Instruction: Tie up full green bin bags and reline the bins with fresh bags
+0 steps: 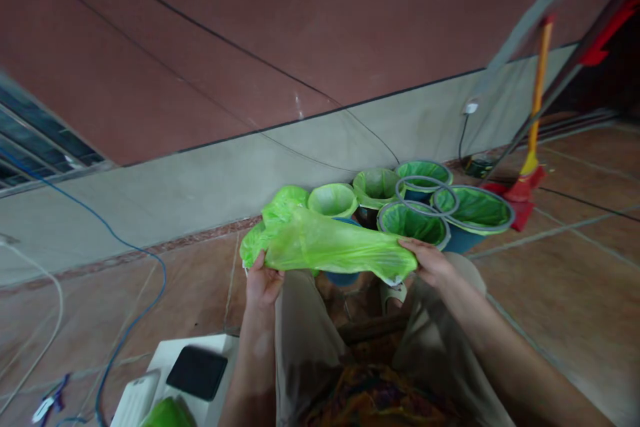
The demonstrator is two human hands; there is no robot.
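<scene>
- Several bins [466, 241] near the wall [210, 193] already had green liners [414, 221] inside; a loose gray ring [425, 178] lay across some rims.
- The green bag [330, 240] was not yet in any bin; whether the blue bin [343, 278] partly hidden behind it was lined could not be told.
- The bag stretched between the hands, which were well apart: the left hand [265, 283] gripped one end, the right hand [427, 260] pinched the other.

Bag [335, 240] spans left hand [264, 282] to right hand [431, 262]. From bag: wall [300, 153], twelve o'clock; bins [465, 240], two; phone [197, 371] on box [164, 356], seven-thirty.
</scene>
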